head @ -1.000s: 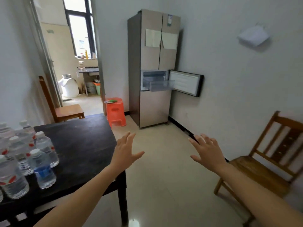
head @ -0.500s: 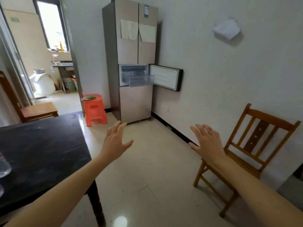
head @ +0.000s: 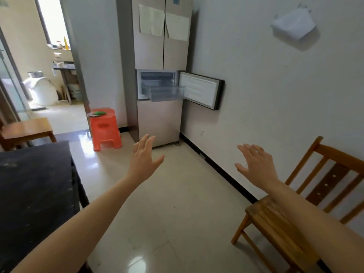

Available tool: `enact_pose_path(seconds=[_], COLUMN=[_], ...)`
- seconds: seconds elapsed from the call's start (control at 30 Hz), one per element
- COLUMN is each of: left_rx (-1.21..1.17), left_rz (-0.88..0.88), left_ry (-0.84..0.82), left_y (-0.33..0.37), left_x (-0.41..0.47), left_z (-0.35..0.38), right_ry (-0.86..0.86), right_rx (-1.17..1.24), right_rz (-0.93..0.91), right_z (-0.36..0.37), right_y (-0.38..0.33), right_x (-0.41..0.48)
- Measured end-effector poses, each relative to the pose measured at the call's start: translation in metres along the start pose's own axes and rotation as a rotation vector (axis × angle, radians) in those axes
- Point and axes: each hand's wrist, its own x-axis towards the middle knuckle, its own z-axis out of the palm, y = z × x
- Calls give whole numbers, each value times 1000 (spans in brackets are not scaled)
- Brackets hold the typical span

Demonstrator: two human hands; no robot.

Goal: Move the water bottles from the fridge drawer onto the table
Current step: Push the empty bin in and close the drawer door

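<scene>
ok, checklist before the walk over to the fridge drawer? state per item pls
1. left hand free: ok, open, holds nothing.
2. right hand free: ok, open, holds nothing.
3. compartment door open: ok, swung out to the right.
4. drawer pulled out: ok.
5. bottles left in drawer: cannot tell, too far off.
6. floor path to fridge: ok, orange stool and wooden chair stand off to the sides.

Clear plastic drawer (head: 164, 93), matt black table (head: 35, 184), glossy floor (head: 167, 213).
</scene>
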Motion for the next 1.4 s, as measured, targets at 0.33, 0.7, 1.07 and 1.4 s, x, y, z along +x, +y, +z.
enact_pose_path(seconds=[0.33,0.7,1.07,1.4], left_rx=[39,78,184,165], left_rz=[-7,-80,-251,-424], left_ry=[11,141,136,220], left_y=[19,70,7,-51], left_x=[129,288,394,580], left_z=[99,192,272,353], right_ry=[43,53,-89,-89], right_rx=[103,221,248,140], right_rz=[34,4,-189,-351], right_z=[67,122,238,286], right_y=[102,225,232,258], right_x=[129,330,477,694])
